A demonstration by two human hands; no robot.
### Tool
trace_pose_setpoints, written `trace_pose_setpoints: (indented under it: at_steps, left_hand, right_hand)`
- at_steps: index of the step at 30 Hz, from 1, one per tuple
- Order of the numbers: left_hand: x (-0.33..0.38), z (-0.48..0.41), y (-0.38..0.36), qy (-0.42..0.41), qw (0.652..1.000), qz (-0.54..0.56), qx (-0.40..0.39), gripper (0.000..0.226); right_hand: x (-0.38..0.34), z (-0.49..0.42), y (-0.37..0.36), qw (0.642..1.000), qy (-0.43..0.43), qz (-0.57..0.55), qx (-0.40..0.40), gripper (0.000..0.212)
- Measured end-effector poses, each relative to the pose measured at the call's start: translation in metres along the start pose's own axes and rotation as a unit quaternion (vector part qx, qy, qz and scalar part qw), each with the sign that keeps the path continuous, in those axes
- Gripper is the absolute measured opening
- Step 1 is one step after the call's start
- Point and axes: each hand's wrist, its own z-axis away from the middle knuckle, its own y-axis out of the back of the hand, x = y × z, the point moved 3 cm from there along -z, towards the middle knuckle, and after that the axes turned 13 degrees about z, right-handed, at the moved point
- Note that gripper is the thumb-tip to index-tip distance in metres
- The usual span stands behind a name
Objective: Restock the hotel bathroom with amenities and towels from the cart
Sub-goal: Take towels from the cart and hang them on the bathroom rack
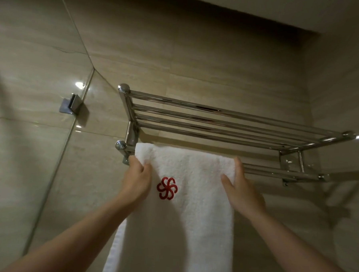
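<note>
A white towel (pixel 182 215) with a red embroidered flower logo hangs over the lower front bar of a chrome wall rack (pixel 227 126). My left hand (pixel 136 181) pinches the towel's left edge just below the bar, thumb in front. On the towel's right edge my right hand (pixel 241 191) holds the cloth, thumb on the front and fingers reaching behind it. The rack's upper shelf of parallel bars carries nothing.
Beige tiled walls surround the rack. A glass shower panel (pixel 28 148) stands at the left, fixed to the wall by a chrome clamp (pixel 71 106). A side wall meets the rack's right end.
</note>
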Motion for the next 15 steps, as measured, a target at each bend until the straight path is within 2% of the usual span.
trace_pose_setpoints:
  at_steps: [2,4,6,8,10,13,15]
  left_hand:
    - [0.004,-0.002,0.006,-0.029,0.999,-0.003,0.027,0.023]
    - [0.014,-0.008,0.014,-0.099,0.994,-0.009,0.036,0.039]
    - [0.027,-0.021,0.019,-0.168,0.983,-0.059,0.041,0.047]
    - [0.034,-0.042,0.02,-0.194,0.956,-0.215,0.04,0.03]
    - [0.037,-0.062,0.02,-0.177,0.929,-0.323,0.027,0.021]
    - [0.039,-0.072,0.016,-0.146,0.922,-0.359,0.006,0.026]
    - [0.038,-0.068,0.01,-0.143,0.889,-0.436,-0.004,0.03]
  right_hand:
    - [-0.008,-0.002,0.0,0.987,0.01,-0.16,-0.004,0.056]
    - [-0.015,-0.008,0.007,0.978,0.042,-0.193,0.062,0.047]
    - [-0.017,-0.02,0.017,0.974,0.041,-0.186,0.119,0.036]
    - [-0.016,-0.037,0.022,0.98,0.017,-0.153,0.129,0.031]
    - [-0.014,-0.054,0.021,0.99,-0.009,-0.107,0.092,0.03]
    - [-0.012,-0.065,0.015,0.995,-0.035,-0.087,0.028,0.024]
    - [-0.012,-0.062,0.011,1.0,-0.019,-0.019,0.012,0.029]
